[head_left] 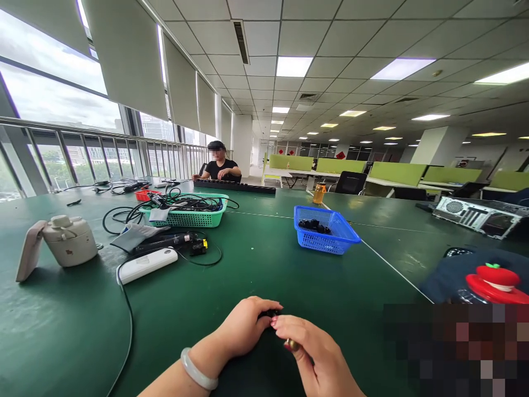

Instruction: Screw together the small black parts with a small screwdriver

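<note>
Two hands close together over near part of green counter: left hand, right hand. Left fingers curled round small black piece, mostly hidden between hands. Right fingers bent inward, pinching brass-coloured piece, forefinger tip beside small black piece. Beyond, to right, blue basket with black parts. Farther left, green basket heaped with cables.

Left hand: ahead of the bangle, back uppermost, fingers curled, thumb and index pinched together. Right hand: well right of the bangle, fingers bent, thumb beneath, fingertips just beside the left's. Left forearm: slanted, bangle's near side.
</note>
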`<state>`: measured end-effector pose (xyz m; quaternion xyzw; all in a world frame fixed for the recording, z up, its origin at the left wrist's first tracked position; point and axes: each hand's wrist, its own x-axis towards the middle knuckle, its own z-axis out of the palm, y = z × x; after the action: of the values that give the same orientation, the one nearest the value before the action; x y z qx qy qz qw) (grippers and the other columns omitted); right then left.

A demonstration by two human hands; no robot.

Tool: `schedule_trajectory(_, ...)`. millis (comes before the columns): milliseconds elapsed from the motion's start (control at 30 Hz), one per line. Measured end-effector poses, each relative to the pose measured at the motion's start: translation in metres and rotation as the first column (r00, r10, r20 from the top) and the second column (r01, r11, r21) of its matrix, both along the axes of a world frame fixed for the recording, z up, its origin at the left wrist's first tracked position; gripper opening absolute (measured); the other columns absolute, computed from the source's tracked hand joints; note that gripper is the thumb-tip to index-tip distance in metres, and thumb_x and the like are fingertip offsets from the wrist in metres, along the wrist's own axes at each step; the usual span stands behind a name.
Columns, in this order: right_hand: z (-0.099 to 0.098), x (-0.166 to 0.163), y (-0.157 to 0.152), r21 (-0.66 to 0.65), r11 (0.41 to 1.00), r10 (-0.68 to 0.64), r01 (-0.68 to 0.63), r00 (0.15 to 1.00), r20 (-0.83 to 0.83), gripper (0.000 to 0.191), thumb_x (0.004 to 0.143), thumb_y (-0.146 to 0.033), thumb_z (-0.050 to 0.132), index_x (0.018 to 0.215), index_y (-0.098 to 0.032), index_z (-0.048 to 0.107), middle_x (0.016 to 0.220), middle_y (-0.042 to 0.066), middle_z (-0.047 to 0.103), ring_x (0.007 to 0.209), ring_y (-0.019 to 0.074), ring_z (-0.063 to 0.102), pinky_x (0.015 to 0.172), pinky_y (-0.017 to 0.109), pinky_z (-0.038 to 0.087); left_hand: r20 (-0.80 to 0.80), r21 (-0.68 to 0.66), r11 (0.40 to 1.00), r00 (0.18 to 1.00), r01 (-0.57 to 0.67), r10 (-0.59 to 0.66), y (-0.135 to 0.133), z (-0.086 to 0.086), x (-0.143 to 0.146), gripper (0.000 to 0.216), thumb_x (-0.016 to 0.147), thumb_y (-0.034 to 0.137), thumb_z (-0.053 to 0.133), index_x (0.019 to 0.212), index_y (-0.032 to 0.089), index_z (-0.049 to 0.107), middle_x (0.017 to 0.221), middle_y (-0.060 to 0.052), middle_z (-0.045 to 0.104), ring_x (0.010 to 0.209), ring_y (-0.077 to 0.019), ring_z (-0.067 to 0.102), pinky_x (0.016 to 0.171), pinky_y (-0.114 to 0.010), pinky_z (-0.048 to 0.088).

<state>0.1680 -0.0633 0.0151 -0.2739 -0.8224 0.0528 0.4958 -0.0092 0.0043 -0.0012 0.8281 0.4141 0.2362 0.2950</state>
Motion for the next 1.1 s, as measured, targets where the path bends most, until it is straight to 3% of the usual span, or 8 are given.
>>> schedule_trajectory(300,-0.009,0.009,0.004,-0.027,0.995,-0.104,0.101,0.984,-0.142,0.031,0.09,-0.004,0.044,0.11,-0.026,0.055,0.105,0.007,0.072,0.095,0.019,0.071,0.079,0.028,0.061,0.022,0.004,1.0,1.0,0.005,-0.005,-0.002,0.003,0.0,0.039,0.083,0.019,0.051,0.119,0.026,0.064,0.119,0.0,0.068,0.11,-0.0195,0.06,0.098,-0.031,0.043)
schedule_trajectory(433,-0.01,0.007,0.002,-0.018,0.997,-0.077,0.076,0.993,-0.084,0.031,0.09,-0.004,0.044,0.109,-0.026,0.054,0.107,0.007,0.072,0.097,0.0184,0.07,0.081,0.028,0.06,0.075,-0.012,0.999,0.997,-0.035,0.036,0.0,-0.001,0.0,0.044,0.08,0.019,0.055,0.124,0.024,0.059,0.119,-0.002,0.067,0.108,-0.0184,0.061,0.098,-0.03,0.044)
schedule_trajectory(600,-0.004,0.004,0.0,0.024,0.998,-0.063,0.063,0.998,-0.021,0.031,0.089,-0.002,0.043,0.108,-0.025,0.054,0.106,0.007,0.071,0.098,0.0176,0.069,0.083,0.028,0.059,0.059,0.004,0.999,0.998,-0.035,0.035,0.001,0.0,0.0,0.035,0.079,0.017,0.052,0.11,0.023,0.067,0.111,-0.001,0.07,0.103,-0.018,0.062,0.094,-0.029,0.046)
schedule_trajectory(767,0.006,-0.006,-0.005,0.18,0.984,-0.017,-0.001,0.995,0.1,0.033,0.084,0.002,0.04,0.1,-0.021,0.057,0.096,0.005,0.073,0.093,0.0146,0.07,0.082,0.024,0.059,0.046,-0.011,1.0,0.999,-0.027,0.028,0.001,0.002,0.0,0.045,0.072,0.009,0.047,0.109,0.023,0.069,0.113,0.0,0.07,0.107,-0.0172,0.061,0.098,-0.028,0.044)
schedule_trajectory(900,0.005,-0.016,-0.005,0.298,0.954,-0.024,-0.038,0.98,0.199,0.028,0.087,-0.001,0.041,0.093,-0.021,0.06,0.087,0.002,0.073,0.089,0.0139,0.07,0.08,0.023,0.058,0.026,-0.017,0.999,0.999,-0.043,0.044,0.002,0.0,0.0,0.049,0.07,0.007,0.047,0.109,0.025,0.069,0.115,0.002,0.07,0.108,-0.0168,0.06,0.1,-0.029,0.043)
schedule_trajectory(1100,0.002,-0.018,-0.004,0.232,0.967,0.05,-0.107,0.97,0.238,0.023,0.086,-0.004,0.045,0.091,-0.021,0.059,0.085,0.003,0.071,0.084,0.0143,0.068,0.078,0.025,0.058,0.016,-0.002,0.999,0.999,-0.034,0.034,0.004,-0.003,0.0,0.048,0.073,0.007,0.047,0.112,0.026,0.069,0.117,0.002,0.069,0.11,-0.016,0.06,0.101,-0.028,0.043)
